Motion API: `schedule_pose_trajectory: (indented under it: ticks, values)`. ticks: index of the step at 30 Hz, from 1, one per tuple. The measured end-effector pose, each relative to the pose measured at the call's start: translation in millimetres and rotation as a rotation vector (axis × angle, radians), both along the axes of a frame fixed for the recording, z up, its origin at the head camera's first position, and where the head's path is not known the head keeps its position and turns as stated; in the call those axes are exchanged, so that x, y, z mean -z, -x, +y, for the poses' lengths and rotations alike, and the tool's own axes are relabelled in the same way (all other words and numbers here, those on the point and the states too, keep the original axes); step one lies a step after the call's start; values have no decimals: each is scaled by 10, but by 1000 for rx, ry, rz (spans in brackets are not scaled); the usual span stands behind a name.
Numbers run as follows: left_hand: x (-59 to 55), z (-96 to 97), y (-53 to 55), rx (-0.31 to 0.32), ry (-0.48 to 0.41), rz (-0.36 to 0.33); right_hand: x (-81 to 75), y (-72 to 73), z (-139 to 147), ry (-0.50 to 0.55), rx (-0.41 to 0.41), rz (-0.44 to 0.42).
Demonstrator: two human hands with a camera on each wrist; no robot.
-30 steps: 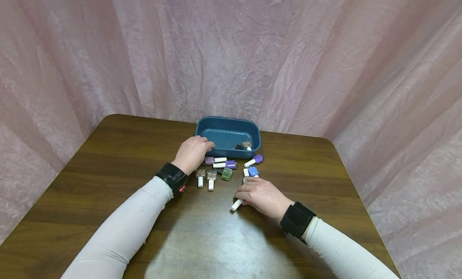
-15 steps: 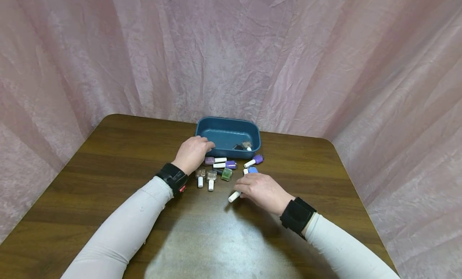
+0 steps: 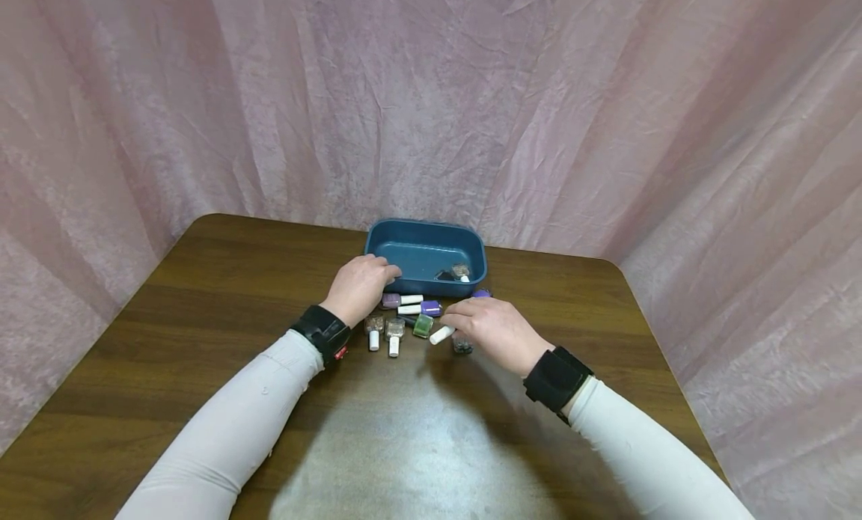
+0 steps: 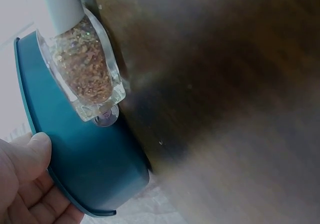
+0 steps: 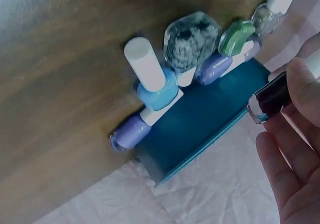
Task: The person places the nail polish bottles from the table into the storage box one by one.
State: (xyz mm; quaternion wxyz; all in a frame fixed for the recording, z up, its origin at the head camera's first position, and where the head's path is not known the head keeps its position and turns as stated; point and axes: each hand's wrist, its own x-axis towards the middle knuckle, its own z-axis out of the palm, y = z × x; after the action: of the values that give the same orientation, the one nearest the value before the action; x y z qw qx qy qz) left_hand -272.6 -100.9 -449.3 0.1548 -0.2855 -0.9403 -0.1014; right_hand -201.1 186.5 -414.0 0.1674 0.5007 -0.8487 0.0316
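Note:
At the left side of the teal bin point(image 3: 431, 286), my left hand point(image 3: 360, 284) grips the rim, its thumb point(image 4: 37, 149) over the edge. My right hand point(image 3: 498, 329) pinches a dark nail polish bottle point(image 5: 272, 101), whose white cap point(image 3: 441, 334) sticks out to the left in the head view. Under and beside that hand lie a black-and-silver flecked polish bottle point(image 5: 192, 41), a blue one point(image 5: 159, 89) and a purple one point(image 5: 131, 132). A green polish bottle point(image 3: 423, 325) lies just left of the hand.
Two glitter polish bottles with white caps lie near my left wrist, a brown one point(image 3: 373, 324) and a silver one point(image 3: 394, 329). Two purplish bottles point(image 3: 432, 307) lie along the bin's front. Inside the bin's right end are a few bottles point(image 3: 460, 270). A pink curtain point(image 3: 431, 116) hangs behind the table.
My right hand has lifted the dark polish bottle and carried it forward toward the bin, uncovering the flecked bottle and covering the blue one. My left hand stays on the bin's rim.

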Motion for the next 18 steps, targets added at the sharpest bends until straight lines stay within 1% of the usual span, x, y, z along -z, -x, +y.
schedule_pose_trajectory:
  ticks: [5,12,18]
  values:
    - [21,-15,35,5,6,6,-58,60,-10,0,12,9]
    - [24,-29,65,13,13,0,-134,164,-4,0,71,0]
    - [18,-39,88,15,16,3,-151,283,12,18,114,6]
